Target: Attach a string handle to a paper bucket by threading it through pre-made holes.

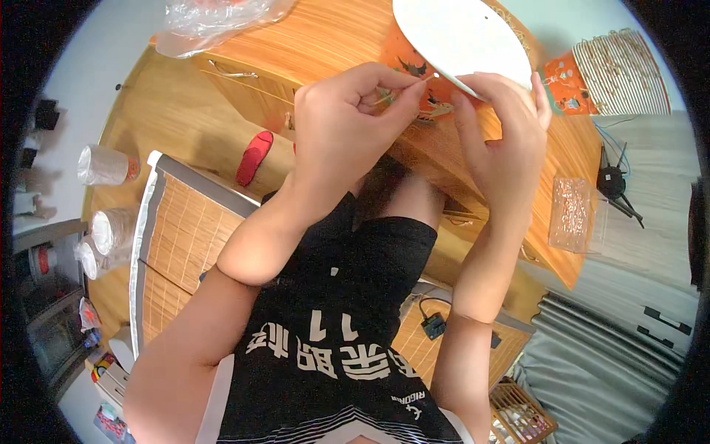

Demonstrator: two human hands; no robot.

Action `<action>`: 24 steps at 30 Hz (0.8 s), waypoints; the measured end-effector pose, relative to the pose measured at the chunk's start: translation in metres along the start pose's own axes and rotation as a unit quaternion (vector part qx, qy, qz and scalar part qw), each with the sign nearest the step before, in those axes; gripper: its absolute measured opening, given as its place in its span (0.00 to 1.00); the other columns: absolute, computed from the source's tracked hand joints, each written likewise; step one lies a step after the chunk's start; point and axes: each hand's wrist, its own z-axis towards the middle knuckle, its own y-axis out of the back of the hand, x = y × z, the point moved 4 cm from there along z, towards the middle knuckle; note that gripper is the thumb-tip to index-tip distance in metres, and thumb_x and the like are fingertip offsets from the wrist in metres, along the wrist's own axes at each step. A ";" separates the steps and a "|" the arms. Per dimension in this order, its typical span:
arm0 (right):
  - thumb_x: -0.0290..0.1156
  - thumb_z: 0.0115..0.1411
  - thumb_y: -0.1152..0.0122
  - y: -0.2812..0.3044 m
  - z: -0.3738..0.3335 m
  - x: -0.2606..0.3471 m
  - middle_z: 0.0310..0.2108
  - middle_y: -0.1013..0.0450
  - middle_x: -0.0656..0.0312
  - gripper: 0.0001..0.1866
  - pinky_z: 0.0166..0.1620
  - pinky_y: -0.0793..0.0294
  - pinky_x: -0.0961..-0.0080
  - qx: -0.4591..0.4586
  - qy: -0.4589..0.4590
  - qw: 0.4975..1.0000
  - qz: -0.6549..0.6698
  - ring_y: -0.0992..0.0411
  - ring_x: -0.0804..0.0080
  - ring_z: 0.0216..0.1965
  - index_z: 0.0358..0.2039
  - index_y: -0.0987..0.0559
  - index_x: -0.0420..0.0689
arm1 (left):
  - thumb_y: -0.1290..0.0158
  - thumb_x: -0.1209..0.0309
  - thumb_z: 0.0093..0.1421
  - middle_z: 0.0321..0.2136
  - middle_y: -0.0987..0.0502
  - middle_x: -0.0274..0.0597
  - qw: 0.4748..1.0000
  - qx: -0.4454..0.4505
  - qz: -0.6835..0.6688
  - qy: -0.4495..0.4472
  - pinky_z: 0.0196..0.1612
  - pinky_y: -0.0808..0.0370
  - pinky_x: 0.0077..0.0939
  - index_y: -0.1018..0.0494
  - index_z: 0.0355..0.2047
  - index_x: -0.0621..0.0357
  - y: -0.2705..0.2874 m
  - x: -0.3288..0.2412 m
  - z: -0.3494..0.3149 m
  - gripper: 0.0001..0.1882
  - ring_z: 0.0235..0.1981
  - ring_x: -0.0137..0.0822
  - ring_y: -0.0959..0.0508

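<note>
An orange printed paper bucket [414, 63] with a white inside [462, 37] is tilted toward me over the desk; small holes show near its rim. My left hand [355, 111] is closed, thumb and forefinger pinching what looks like a thin white cord [429, 77] close to the rim hole nearest me. My right hand [506, 122] holds the bucket's near right rim, its fingers on the white side and its thumb below. Part of the bucket's wall is hidden behind both hands.
On the wooden desk [325, 37] lie clear plastic wrapping [214, 22], a stack of similar buckets [621, 74] with cords on top, and a clear plastic box [571, 214]. A black router [612, 181] sits beyond the desk's right edge. A red slipper [255, 157] lies on the floor.
</note>
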 end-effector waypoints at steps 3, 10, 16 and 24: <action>0.27 0.56 0.31 0.001 0.003 0.003 0.35 0.20 0.67 0.07 0.67 0.45 0.55 -0.004 -0.001 1.000 0.018 0.22 0.71 0.39 0.36 0.19 0.47 | 0.33 0.69 0.54 0.10 0.33 0.32 1.000 -0.002 -0.011 0.000 0.17 0.38 0.18 0.17 0.29 0.58 -0.002 0.004 0.001 0.07 0.13 0.17 0.36; 0.36 0.66 0.41 0.008 0.016 -0.008 0.36 0.19 0.64 0.09 0.68 0.48 0.54 0.052 -0.030 0.997 0.051 0.22 0.68 0.40 0.38 0.17 0.47 | 0.33 0.69 0.55 0.10 0.32 0.33 0.999 -0.001 -0.037 0.002 0.17 0.37 0.18 0.17 0.31 0.59 -0.006 0.000 0.003 0.07 0.13 0.19 0.35; 0.36 0.69 0.44 0.000 0.051 -0.024 0.34 0.21 0.69 0.13 0.58 0.35 0.72 0.332 -0.154 0.903 0.225 0.26 0.79 0.39 0.39 0.18 0.40 | 0.34 0.69 0.56 0.11 0.30 0.35 1.000 0.019 -0.017 0.004 0.18 0.36 0.21 0.17 0.31 0.58 -0.010 -0.006 0.004 0.07 0.13 0.22 0.33; 0.33 0.69 0.44 -0.011 0.061 -0.020 0.32 0.26 0.74 0.12 0.40 0.31 0.86 0.393 -0.171 0.840 0.333 0.33 0.90 0.35 0.36 0.20 0.36 | 0.35 0.64 0.57 0.13 0.27 0.37 0.998 0.036 -0.029 0.047 0.21 0.32 0.25 0.18 0.33 0.57 -0.009 0.001 0.003 0.10 0.15 0.29 0.27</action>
